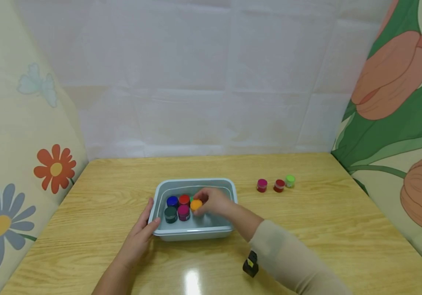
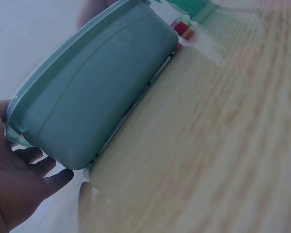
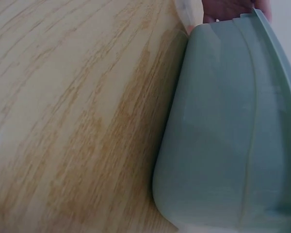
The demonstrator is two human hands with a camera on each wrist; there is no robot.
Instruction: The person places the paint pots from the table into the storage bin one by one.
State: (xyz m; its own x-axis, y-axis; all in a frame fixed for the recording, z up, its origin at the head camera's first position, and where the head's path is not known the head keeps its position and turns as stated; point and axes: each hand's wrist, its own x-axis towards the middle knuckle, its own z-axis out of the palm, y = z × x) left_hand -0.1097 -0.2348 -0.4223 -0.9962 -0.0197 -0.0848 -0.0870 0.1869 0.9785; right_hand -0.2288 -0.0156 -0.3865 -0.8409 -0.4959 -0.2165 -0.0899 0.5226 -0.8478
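Note:
A pale blue-green plastic bin (image 1: 196,236) stands on the wooden table, holding several small paint jars. My left hand (image 1: 141,233) grips its left end, thumb at the rim; in the left wrist view the fingers (image 2: 58,182) press the outer wall. Reaching inside over the right part, my right hand (image 1: 214,200) pinches a jar with an orange lid (image 1: 196,204). Beside it sit a blue jar (image 1: 172,201), a red jar (image 1: 184,199), a dark green jar (image 1: 170,215) and a magenta jar (image 1: 183,213). A green jar is mostly hidden behind the orange one.
Right of the bin on the table (image 1: 306,229) stand a magenta jar (image 1: 262,185), a dark red jar (image 1: 279,186) and a light green jar (image 1: 289,181). A small black device (image 1: 250,264) shows beside the right sleeve. A white cloth (image 1: 196,82) hangs behind the table.

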